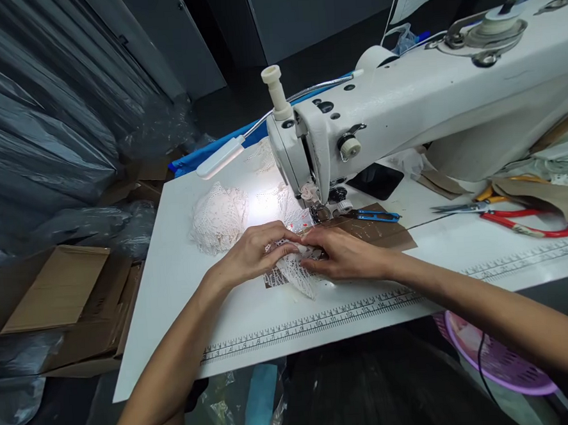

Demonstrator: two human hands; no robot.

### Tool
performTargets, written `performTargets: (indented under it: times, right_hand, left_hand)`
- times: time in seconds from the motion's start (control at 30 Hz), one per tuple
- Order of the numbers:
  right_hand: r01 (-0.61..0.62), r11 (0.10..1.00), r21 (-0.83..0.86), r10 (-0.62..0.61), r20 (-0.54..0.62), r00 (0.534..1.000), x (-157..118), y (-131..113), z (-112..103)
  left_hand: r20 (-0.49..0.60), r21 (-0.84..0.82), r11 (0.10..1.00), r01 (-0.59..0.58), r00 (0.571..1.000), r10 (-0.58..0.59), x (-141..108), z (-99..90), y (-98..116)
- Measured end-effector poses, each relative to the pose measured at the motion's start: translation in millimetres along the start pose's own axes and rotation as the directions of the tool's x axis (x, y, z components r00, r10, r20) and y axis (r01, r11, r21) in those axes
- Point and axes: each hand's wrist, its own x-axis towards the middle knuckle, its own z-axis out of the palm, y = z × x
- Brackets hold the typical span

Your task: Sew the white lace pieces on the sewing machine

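Observation:
Pale pink lace fabric (295, 276) lies on the white table just in front of the sewing machine's (309, 147) needle area. My left hand (262, 249) pinches the lace from the left, thumb and fingers pressed together on it. From the right, my right hand (337, 254) grips the same lace, its fingertips almost meeting the left ones beside the presser foot. A bunched heap of lace (219, 218) sits to the left, under the machine's lit lamp (220, 157). The needle tip is too small to make out.
Blue thread snips (375, 216) lie right of the needle area, near a black phone (377, 180). Red-handled scissors (529, 220) rest farther right. A printed ruler (320, 324) runs along the table's front edge. Cardboard boxes (52, 287) stand left; a purple basket (505, 359) sits below right.

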Motion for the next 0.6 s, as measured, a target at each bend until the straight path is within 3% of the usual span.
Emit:
performTargets:
  times: [0.23,0.47,0.6]
  right_hand:
    - [-0.111,0.958,0.265,0.118,-0.007,0.993,-0.5,-2.6,-1.3]
    - [-0.071,0.984,0.163,0.083,-0.073,0.994,-2.8,-2.9,2.9]
    - [-0.050,0.980,0.191,0.066,-0.080,0.995,-5.0,-3.7,2.2]
  left_hand:
    - [-0.030,-0.036,0.999,0.027,0.999,-0.028,-7.9,3.3,-8.4]
    - [-0.031,-0.045,0.998,0.037,0.999,-0.039,-5.7,3.9,-4.9]
    - [-0.021,-0.040,0.998,0.052,0.998,-0.053,-5.4,6.3,-0.9]
